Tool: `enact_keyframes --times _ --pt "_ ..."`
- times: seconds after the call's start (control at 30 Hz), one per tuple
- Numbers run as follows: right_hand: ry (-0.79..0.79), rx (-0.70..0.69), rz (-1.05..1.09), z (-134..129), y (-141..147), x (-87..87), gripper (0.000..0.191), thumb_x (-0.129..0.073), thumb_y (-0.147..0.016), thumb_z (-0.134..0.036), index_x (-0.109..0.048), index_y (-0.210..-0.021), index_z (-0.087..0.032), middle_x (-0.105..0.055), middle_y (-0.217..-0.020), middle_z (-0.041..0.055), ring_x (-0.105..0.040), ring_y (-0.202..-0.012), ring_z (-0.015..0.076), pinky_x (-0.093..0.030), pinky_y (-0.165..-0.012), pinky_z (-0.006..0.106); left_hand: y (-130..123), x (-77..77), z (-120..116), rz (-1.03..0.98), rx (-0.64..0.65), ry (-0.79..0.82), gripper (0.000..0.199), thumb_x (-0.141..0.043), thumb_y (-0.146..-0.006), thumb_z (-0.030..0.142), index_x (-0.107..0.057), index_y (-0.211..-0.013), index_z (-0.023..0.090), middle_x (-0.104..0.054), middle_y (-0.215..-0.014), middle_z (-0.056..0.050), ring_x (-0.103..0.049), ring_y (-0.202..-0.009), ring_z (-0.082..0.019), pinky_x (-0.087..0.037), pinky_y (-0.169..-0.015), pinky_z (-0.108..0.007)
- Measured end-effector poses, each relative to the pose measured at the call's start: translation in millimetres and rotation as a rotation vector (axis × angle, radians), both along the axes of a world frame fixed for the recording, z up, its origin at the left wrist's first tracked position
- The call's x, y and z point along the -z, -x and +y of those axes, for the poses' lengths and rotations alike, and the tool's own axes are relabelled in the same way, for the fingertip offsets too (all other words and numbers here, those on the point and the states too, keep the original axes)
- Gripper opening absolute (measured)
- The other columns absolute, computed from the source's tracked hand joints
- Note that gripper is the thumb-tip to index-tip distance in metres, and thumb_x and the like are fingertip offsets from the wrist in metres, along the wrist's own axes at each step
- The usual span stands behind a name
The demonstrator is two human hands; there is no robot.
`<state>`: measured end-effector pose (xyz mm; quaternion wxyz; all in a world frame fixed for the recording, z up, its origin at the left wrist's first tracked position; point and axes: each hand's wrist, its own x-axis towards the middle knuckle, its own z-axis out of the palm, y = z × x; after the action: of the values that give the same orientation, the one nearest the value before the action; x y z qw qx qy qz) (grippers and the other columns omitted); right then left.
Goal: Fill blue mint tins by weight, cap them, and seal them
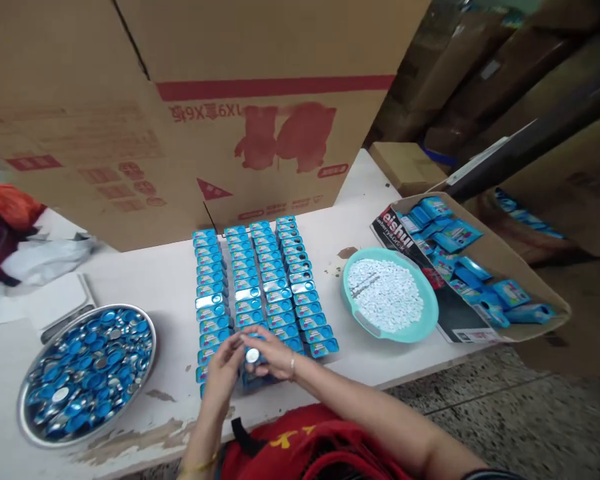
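Observation:
Over the near end of the rows of blue tins, my two hands meet at the fingertips. My right hand is closed around a small round metal cap, its pale silver face turned up. The fingers of my left hand are bent together at the cap's left; what they pinch, if anything, is hidden. Blue tins stand in several columns, most with a round blue spot at one end, and dark round openings show on some in the right column. Tins lie partly under my hands.
At left, a metal bowl holds many blue and silver caps. A turquoise basin of small white pellets stands at right, beside an open carton of blue tins. A large cardboard box rises behind the rows on the white table.

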<state>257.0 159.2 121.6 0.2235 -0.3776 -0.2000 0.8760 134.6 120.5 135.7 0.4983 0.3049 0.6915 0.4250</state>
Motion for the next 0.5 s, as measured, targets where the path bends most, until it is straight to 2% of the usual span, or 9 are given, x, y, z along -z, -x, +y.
enact_keyframes --times 0.1,0.2,0.37,0.43,0.5 --pt "0.006 0.110 -0.026 8.5 -69.7 -3.9 0.057 -0.076 -0.065 -0.054 -0.045 -0.101 -0.023 -0.057 -0.062 -0.0060 -0.054 -0.044 0.0090 -0.022 -0.033 0.012 -65.5 -1.9 23.5 0.032 0.203 -0.053 0.031 -0.067 -0.065 0.044 -0.065 -0.079 0.016 -0.066 -0.075 -0.004 -0.061 -0.067 -0.016 -0.048 -0.063 -0.027" --pt "0.023 0.220 -0.011 25.1 -123.0 -3.0 0.050 -0.075 -0.067 -0.053 -0.048 -0.095 -0.021 -0.059 -0.067 -0.0036 -0.053 -0.046 0.0077 -0.021 -0.033 0.012 -111.2 3.3 63.7 0.223 0.279 -0.088 0.019 -0.057 -0.073 0.036 -0.057 -0.076 0.017 -0.060 -0.070 -0.001 -0.057 -0.061 -0.013 -0.046 -0.059 -0.025" --pt "0.051 0.405 0.004 63.3 -182.7 7.9 0.043 -0.072 -0.072 -0.051 -0.056 -0.094 -0.017 -0.063 -0.075 0.0019 -0.052 -0.051 0.0076 -0.024 -0.034 0.013 -150.8 21.4 162.6 0.552 0.427 -0.014 0.004 -0.051 -0.078 0.020 -0.055 -0.080 0.018 -0.061 -0.075 -0.002 -0.058 -0.071 -0.015 -0.044 -0.068 -0.026" --pt "0.055 0.426 0.036 76.5 -196.4 14.1 0.043 -0.070 -0.075 -0.051 -0.058 -0.099 -0.017 -0.063 -0.077 0.0031 -0.051 -0.052 0.0076 -0.025 -0.035 0.014 -161.7 28.6 197.0 0.680 0.532 0.055 0.005 -0.053 -0.077 0.016 -0.057 -0.079 0.017 -0.063 -0.076 -0.004 -0.060 -0.075 -0.017 -0.043 -0.071 -0.027" --pt "0.058 0.430 0.068 86.6 -204.3 20.6 0.044 -0.067 -0.078 -0.052 -0.058 -0.104 -0.017 -0.063 -0.077 0.0033 -0.049 -0.051 0.0074 -0.024 -0.035 0.014 -170.2 34.9 221.8 0.791 0.638 0.140 0.005 -0.056 -0.076 0.015 -0.059 -0.078 0.017 -0.065 -0.079 -0.007 -0.062 -0.081 -0.020 -0.043 -0.073 -0.028"
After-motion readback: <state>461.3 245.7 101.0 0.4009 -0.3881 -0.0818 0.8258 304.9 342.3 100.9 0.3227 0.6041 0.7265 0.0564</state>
